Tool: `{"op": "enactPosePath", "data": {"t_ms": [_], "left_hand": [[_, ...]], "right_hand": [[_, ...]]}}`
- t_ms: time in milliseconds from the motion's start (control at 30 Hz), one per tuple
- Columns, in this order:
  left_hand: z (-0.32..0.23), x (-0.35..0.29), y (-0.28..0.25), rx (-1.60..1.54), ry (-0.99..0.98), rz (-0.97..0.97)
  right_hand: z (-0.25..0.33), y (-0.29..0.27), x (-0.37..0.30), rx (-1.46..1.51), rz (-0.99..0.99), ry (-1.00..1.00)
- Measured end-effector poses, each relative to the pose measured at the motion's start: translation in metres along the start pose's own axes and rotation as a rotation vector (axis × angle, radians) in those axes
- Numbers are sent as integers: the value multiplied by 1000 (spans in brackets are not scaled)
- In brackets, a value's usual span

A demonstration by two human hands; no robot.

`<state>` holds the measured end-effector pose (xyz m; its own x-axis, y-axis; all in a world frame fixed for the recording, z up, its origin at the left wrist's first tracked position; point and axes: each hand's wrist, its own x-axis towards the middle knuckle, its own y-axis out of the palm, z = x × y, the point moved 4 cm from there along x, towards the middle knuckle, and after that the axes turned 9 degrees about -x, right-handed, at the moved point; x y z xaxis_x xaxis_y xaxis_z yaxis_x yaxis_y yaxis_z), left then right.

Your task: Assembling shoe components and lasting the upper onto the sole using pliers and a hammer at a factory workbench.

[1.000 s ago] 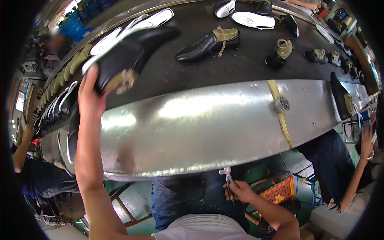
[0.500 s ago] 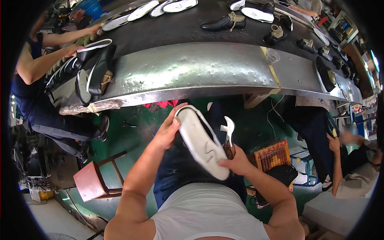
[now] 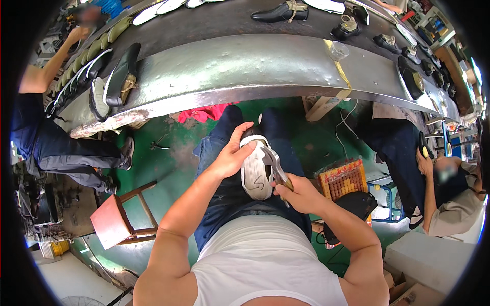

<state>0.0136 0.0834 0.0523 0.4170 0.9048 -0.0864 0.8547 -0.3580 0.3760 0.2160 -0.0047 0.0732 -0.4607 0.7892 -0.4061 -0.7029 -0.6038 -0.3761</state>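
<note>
Over my lap, my left hand (image 3: 232, 159) grips the far end of a shoe (image 3: 256, 179), thumb on top. Its pale underside faces up and bears a dark pen squiggle. A bit of black shows at the far end, and what lies beneath is hidden. Closed round the wooden handle of a claw hammer (image 3: 272, 159), my right hand (image 3: 302, 195) is at the shoe's right side. The hammer's metal head lies over the right part of the pale underside; whether it touches, I cannot tell.
A metal-edged bench (image 3: 204, 64) spans the far side, bearing black shoes (image 3: 278, 14) and pale soles. Pincers (image 3: 158, 143) and a red cloth (image 3: 204, 112) lie on the green floor. A stool (image 3: 111, 222) stands left, a beaded seat (image 3: 343, 181) right. One person works on each side.
The shoe has come nearer upright and closer to my body. My right hand has shifted left, bringing the hammer's head from beside the shoe to over it. The left-hand person's arm has moved back.
</note>
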Motion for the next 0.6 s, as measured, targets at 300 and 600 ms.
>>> {"op": "enactPosePath", "data": {"t_ms": [300, 600], "left_hand": [[-1, -2, -12, 486, 20, -44], [4, 4, -53, 13, -128, 95]], "right_hand": [[12, -25, 35, 206, 168, 64], [-8, -9, 70, -311, -273, -193]]}}
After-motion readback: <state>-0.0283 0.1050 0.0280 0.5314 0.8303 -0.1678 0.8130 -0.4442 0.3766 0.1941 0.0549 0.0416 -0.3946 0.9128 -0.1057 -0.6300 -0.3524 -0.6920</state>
